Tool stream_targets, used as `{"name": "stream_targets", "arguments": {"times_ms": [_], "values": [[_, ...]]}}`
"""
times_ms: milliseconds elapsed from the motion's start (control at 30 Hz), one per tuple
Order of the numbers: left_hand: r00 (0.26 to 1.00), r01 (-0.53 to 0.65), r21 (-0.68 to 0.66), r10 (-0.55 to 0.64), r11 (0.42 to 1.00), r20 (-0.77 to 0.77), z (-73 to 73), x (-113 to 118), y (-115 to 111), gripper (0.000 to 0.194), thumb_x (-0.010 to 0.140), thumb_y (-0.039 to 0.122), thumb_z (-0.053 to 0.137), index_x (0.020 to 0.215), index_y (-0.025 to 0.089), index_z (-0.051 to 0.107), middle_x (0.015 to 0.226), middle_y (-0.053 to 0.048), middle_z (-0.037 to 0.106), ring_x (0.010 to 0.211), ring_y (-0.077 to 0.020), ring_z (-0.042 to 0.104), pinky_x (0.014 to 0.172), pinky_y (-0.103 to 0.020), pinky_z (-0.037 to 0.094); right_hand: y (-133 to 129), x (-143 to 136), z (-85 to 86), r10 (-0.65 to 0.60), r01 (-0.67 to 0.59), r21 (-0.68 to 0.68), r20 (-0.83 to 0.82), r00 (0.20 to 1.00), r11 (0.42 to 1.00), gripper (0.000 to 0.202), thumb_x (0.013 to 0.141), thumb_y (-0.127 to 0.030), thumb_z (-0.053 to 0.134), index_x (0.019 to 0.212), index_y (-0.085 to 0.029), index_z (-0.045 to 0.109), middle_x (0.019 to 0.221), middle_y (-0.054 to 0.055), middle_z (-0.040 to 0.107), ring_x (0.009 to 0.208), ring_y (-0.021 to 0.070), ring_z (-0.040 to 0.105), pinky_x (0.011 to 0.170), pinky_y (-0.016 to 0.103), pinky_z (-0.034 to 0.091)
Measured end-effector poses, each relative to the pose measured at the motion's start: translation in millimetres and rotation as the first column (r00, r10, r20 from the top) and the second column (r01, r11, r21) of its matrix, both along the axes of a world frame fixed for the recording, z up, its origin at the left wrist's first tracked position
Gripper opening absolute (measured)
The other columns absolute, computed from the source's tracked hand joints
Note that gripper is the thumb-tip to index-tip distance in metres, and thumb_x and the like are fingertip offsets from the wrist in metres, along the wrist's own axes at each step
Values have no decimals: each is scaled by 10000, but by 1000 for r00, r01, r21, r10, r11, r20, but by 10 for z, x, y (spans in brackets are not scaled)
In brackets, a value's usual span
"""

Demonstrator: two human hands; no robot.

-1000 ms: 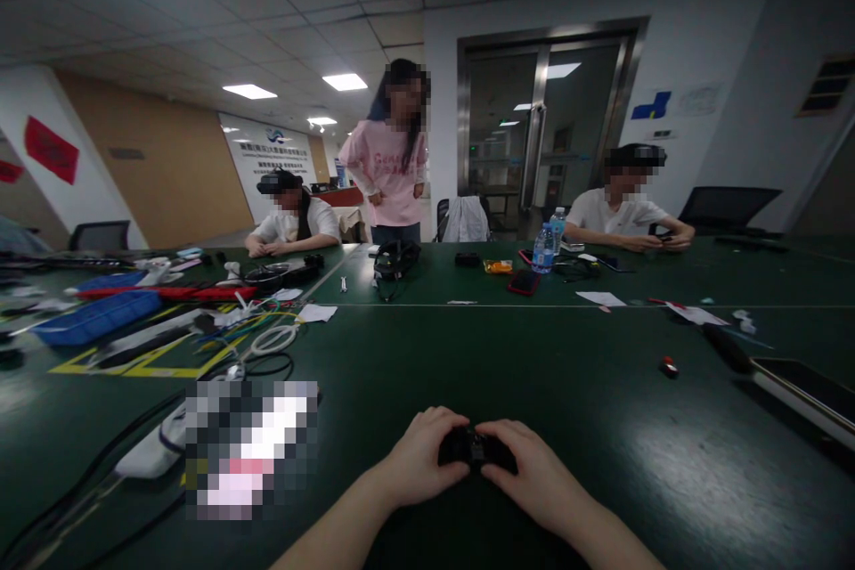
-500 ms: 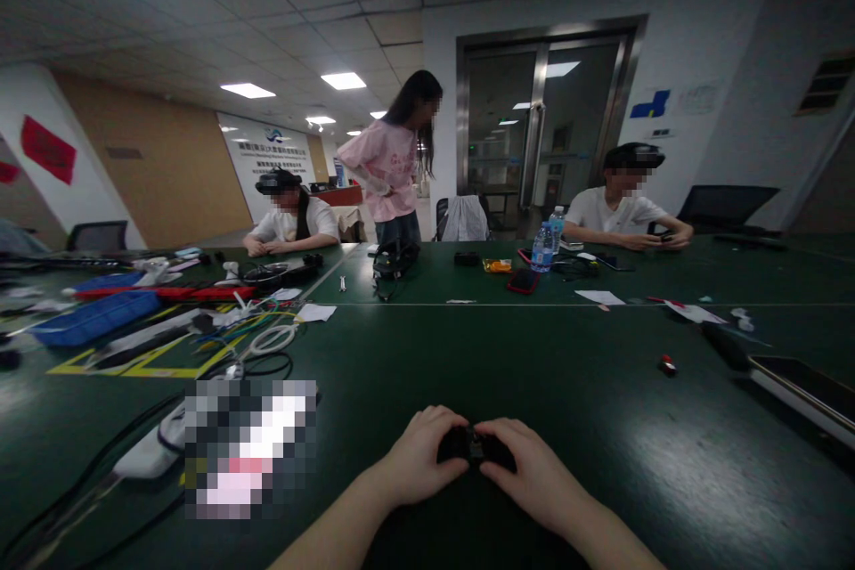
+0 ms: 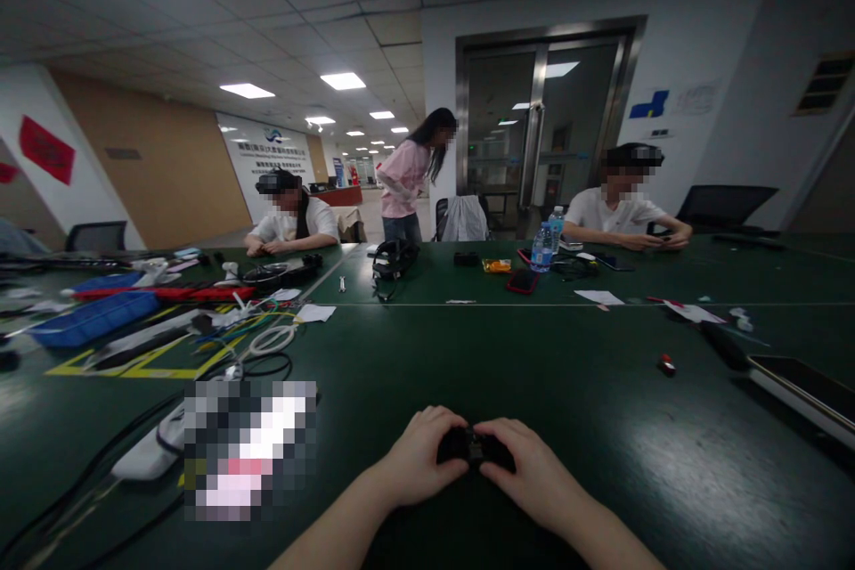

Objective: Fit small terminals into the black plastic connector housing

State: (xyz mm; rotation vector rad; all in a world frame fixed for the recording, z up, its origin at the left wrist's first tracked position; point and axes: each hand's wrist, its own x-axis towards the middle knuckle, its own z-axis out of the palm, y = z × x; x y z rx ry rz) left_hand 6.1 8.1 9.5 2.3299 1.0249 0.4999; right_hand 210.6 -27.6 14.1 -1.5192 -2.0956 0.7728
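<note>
- Device: small, black, located between the two hands at the near side of the table. The hands cover much of its body; contact between its underside and the table cannot be told.
- Left hand: clamped on the device's left end, thumb at the near edge, fingers curled over the far edge.
- Right hand: clamped on the right end in the same manner. The thumb tips are close together but apart.
- Left side: a white strip with black cable; beside it, a pixelated item. Farther off, a white coil and a blue tray.
- Right side: a small red item, well apart from the right hand.
- Far side: a black headset, a phone lying flat, a bottle standing upright.
- Personnel: two seated persons wearing head gear; one standing person in pink, leaning forward.
</note>
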Motion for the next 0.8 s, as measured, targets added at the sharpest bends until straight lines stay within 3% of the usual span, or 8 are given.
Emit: {"name": "stream_targets", "arguments": {"times_ms": [600, 800], "values": [[998, -23, -73, 27, 997, 57, -36, -13, 24, 413, 743, 205, 642, 1134, 240, 514, 1110, -41, 534, 1025, -220, 472, 908, -354, 357, 33, 21, -57, -34, 35, 42, -9, 999, 999, 400, 746, -298, 621, 1139, -240, 580, 1119, 35, 605, 1054, 214, 532, 921, 328, 397], [994, -30, -85, 39, 996, 101, -30, -14, 12, 395, 768, 191, 618, 1142, 244, 504, 1127, -36, 528, 1019, -207, 485, 913, -343, 370, 36, 26, -27, -58, 58, -4, -8, 998, 998, 433, 756, -335, 615, 1175, -237, 561, 1132, 48, 595, 1058, 223, 530, 920, 339, 408]]}}
